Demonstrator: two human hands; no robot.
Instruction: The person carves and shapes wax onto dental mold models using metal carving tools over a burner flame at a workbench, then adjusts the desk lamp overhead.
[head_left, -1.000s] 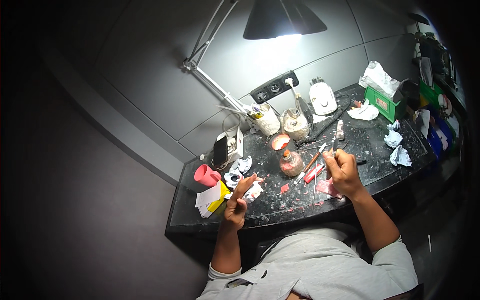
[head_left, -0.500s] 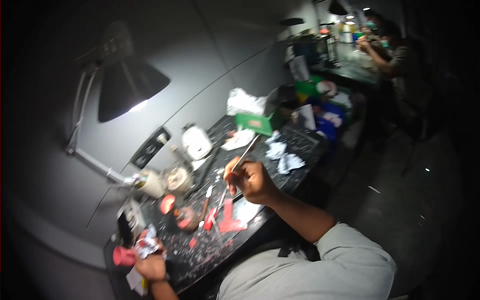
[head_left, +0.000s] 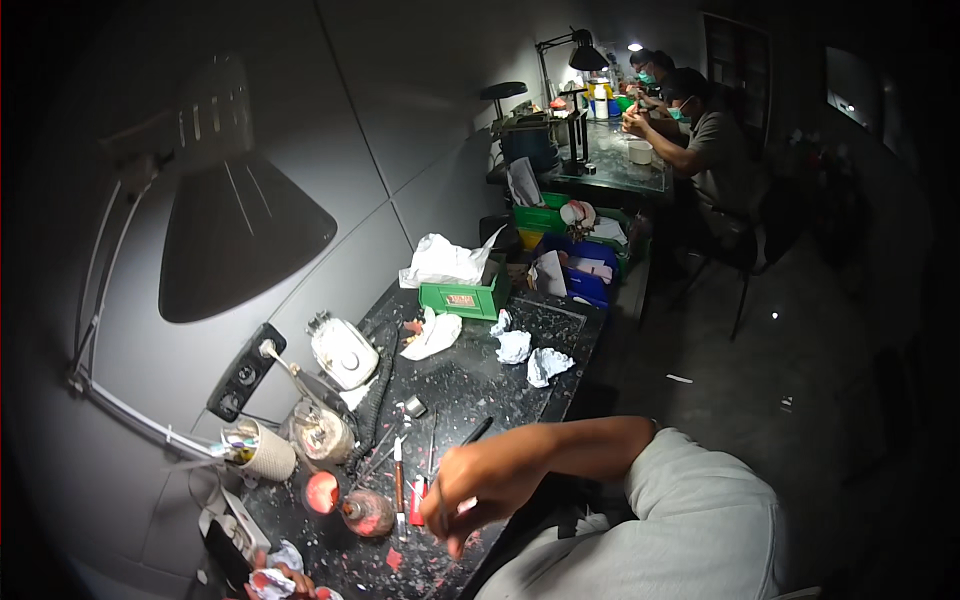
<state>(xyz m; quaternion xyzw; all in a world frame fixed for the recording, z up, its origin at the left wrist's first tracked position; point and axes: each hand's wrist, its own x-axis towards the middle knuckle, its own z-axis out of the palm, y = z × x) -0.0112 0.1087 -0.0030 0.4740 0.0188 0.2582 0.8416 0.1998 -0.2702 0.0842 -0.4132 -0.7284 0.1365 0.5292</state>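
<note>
Paper wad (head_left: 270, 584), white with a reddish patch, at the left hand (head_left: 296, 577), lower edge of the view, left of centre. This hand is cut off and blurred; whether its fingers close on the wad cannot be told. A red piece (head_left: 326, 593) shows just beside it, its shape cropped. The right hand (head_left: 485, 490), over the near side of the counter (head_left: 470, 385), has its fingers curled and angled downward; blur hides whether it grips anything.

Stage of work: red scraps (head_left: 394, 558) and pale flecks on the counter suggest that some cutting or scraping is done. No plainly finished piece is visible, so what is left cannot be judged. The brown tool (head_left: 399, 475) and red tool (head_left: 417, 500) lie side by side, out of the fingers, just left of the right hand.

Materials and shapes: the counter is black, hard and speckled. The flask (head_left: 368, 514) is rounded, apparently glass, and stained reddish; the dish (head_left: 321, 492) next to it is round, with a smooth red interior. Behind them stand a squat, clear-walled jar (head_left: 325, 437) and a ribbed, cream cup (head_left: 272, 453). Farther along, the straight-sided green bin (head_left: 460, 300) carries a thin, creased white bag (head_left: 445, 260); crumpled balls (head_left: 514, 347) lie nearby, sharply wrinkled and paper-like.
</note>
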